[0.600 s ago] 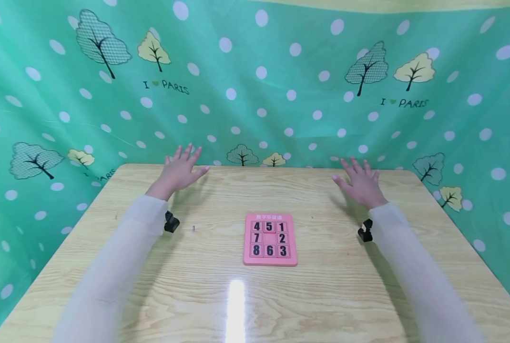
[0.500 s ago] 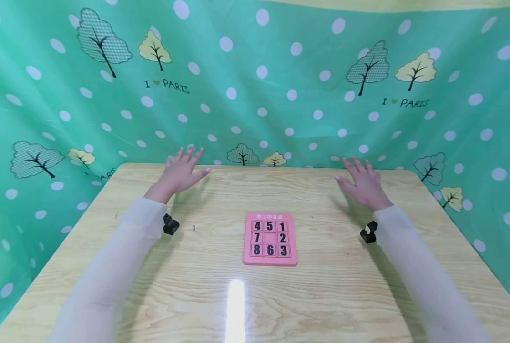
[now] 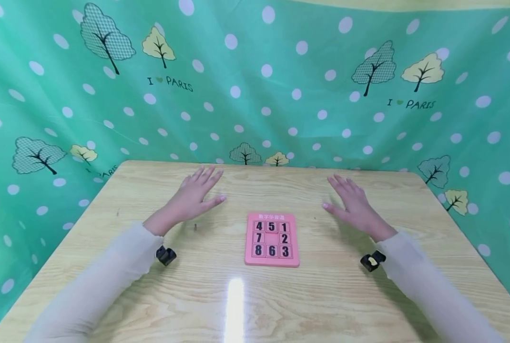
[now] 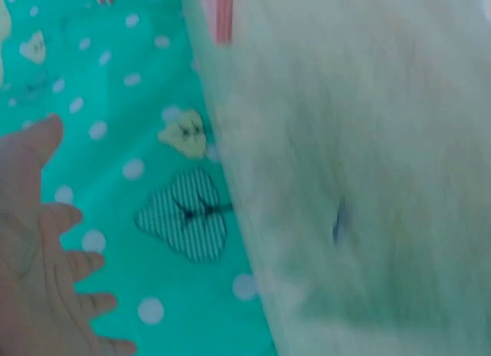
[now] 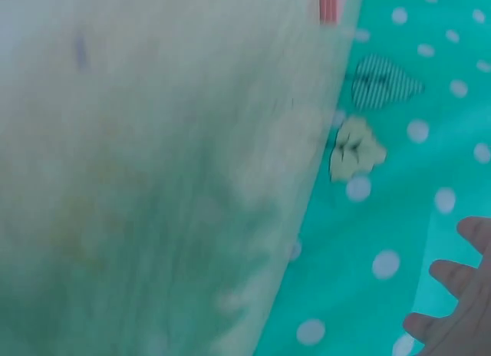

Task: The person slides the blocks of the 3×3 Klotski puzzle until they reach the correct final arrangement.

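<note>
Drawn inward, the left hand (image 3: 190, 199) and right hand (image 3: 355, 206) hover empty, fingers extended, at ten and two o'clock of the pink rectangular number puzzle (image 3: 272, 239), untouched on the wooden desk (image 3: 175, 305); nearer reach, I judge.

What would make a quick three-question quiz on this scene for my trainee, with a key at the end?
1. Where is the empty slot in the pink number puzzle? A) top left B) center C) bottom right
2. True or false: the left hand and the right hand are both apart from the puzzle.
3. Fill in the missing number: the bottom row reads 8, __, 3.

Key: 1: B. 2: True. 3: 6.
</note>
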Demonstrator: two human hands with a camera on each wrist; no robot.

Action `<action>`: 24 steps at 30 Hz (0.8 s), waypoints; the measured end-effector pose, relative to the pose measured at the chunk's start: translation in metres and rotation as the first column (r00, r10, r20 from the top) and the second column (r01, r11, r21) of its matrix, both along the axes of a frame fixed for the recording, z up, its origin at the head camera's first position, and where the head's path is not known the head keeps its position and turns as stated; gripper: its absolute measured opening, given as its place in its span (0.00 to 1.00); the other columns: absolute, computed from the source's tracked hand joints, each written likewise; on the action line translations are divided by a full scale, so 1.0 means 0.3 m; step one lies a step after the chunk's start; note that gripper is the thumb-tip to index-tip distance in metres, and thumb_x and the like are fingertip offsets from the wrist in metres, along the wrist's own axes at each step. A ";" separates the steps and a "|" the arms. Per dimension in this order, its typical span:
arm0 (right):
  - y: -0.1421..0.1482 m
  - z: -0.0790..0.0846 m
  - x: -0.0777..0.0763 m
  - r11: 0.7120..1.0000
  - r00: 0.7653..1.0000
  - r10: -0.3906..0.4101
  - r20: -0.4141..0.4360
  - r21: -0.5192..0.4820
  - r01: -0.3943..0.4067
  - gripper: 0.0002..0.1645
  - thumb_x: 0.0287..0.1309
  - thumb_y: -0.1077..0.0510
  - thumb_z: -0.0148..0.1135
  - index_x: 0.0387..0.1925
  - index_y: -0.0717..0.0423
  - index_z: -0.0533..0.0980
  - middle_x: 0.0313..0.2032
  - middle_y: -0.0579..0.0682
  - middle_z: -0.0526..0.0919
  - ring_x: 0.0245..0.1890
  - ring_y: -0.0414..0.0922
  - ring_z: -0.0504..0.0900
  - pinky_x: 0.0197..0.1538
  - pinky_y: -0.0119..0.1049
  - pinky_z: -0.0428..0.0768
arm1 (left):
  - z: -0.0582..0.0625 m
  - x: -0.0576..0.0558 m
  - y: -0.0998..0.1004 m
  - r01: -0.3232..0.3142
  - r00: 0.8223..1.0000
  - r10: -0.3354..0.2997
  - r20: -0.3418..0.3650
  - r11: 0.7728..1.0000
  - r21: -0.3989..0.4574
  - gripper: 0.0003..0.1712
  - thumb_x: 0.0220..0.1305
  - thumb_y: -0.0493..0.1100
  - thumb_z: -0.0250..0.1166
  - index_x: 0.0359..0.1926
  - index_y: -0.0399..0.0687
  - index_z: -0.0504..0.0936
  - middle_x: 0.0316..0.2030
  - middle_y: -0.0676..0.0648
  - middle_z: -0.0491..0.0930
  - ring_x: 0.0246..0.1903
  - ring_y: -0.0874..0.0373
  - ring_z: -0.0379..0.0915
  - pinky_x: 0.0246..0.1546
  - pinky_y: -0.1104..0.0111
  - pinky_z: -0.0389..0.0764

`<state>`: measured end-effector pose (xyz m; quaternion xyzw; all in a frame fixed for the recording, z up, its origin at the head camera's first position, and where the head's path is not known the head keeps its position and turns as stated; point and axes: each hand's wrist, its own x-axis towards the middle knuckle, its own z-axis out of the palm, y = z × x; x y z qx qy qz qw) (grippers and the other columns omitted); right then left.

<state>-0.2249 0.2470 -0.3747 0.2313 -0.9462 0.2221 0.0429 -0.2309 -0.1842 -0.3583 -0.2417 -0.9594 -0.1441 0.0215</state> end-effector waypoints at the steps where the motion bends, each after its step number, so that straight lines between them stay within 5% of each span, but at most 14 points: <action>1: -0.011 -0.002 0.010 1.000 1.000 0.011 0.007 -0.010 -0.011 0.47 0.62 0.41 0.53 0.73 0.54 0.46 0.72 0.63 0.45 0.69 0.69 0.39 0.64 0.71 0.39 | -0.002 0.014 0.007 0.002 1.000 -0.002 0.004 1.000 0.012 0.44 0.66 0.64 0.48 0.74 0.50 0.44 0.74 0.42 0.37 0.71 0.38 0.31 0.66 0.36 0.38; 13: -0.111 -0.005 0.112 0.962 0.966 0.155 0.206 -0.254 -0.100 0.46 0.62 0.47 0.56 0.74 0.46 0.43 0.74 0.54 0.42 0.71 0.61 0.39 0.64 0.72 0.45 | -0.071 0.097 0.040 0.071 0.984 -0.110 0.141 0.964 0.257 0.44 0.66 0.61 0.51 0.74 0.47 0.46 0.73 0.42 0.41 0.71 0.37 0.34 0.68 0.40 0.41; 24: -0.168 -0.023 0.173 0.920 0.921 0.276 0.274 -0.352 -0.171 0.45 0.61 0.51 0.57 0.74 0.49 0.47 0.73 0.58 0.46 0.71 0.61 0.44 0.66 0.69 0.46 | -0.102 0.140 0.099 0.066 0.927 -0.219 0.306 0.895 0.441 0.43 0.66 0.59 0.54 0.74 0.50 0.46 0.73 0.43 0.45 0.71 0.42 0.39 0.69 0.45 0.44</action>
